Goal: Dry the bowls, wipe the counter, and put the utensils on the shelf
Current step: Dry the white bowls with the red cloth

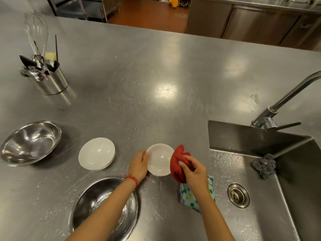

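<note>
Head view shows the drying step underway: the left hand grips a small white bowl by its rim just left of the sink, while the right hand pinches a bunched red cloth against the bowl's right edge. Judging by water drops on the table, wiping is not yet done, and the utensils stand in a holder far left of the sink.

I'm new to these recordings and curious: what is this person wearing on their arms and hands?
Both forearms are bare, with no sleeves in view and no gloves. The left hand has a red beaded bracelet at its wrist. The right hand and its wrist show nothing worn.
</note>
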### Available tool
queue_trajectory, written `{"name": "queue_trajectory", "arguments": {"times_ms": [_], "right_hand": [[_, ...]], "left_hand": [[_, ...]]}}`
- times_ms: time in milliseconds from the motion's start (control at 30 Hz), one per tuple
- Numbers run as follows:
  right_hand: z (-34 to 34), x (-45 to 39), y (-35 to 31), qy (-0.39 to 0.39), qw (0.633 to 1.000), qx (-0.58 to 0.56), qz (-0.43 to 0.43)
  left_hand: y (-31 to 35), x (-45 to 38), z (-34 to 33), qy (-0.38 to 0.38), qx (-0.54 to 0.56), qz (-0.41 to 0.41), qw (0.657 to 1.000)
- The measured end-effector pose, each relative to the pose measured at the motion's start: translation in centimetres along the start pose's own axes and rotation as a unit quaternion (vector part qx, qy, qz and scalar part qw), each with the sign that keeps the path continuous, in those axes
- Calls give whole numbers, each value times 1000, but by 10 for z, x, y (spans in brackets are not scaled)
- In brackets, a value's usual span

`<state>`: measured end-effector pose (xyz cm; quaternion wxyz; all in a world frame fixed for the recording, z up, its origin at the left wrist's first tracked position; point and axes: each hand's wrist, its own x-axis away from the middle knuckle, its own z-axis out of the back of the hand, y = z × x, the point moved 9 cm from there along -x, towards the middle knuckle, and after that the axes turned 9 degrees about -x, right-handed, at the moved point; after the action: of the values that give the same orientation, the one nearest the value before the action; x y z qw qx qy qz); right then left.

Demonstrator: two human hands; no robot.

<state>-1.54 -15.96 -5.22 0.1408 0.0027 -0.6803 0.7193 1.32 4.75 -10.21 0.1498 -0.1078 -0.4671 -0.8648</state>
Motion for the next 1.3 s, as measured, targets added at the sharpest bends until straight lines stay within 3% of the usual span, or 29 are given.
{"name": "queue_trajectory", "arguments": {"times_ms": [167, 333, 600, 667, 767, 900, 1100, 1300], "right_hand": [[-35, 6, -11, -9, 1000, -2, 24], [-93, 18, -20, -9, 998, 14, 59], [-194, 37, -9, 17, 999, 30, 39], [-214, 39, -9, 13, 999, 35, 38], [-229, 38, -5, 30, 998, 55, 30], [-228, 35, -1, 66, 996, 63, 19], [-223, 33, -2, 72, 995, 64, 7], [-230, 37, -13, 75, 994, 71, 27]], "left_hand": [[6, 2, 46, 69, -89, -74, 991], [-5, 5, 123, 148, -111, -136, 973], [-64, -16, 227, 156, -125, -199, 959], [-84, -26, 230, 118, -106, -164, 974], [-112, -42, 210, -9, -16, -65, 998], [-119, -46, 183, -105, 89, -23, 990], [-126, -48, 168, -157, 193, 3, 969], [-124, -48, 167, -133, 229, 4, 964]]}}
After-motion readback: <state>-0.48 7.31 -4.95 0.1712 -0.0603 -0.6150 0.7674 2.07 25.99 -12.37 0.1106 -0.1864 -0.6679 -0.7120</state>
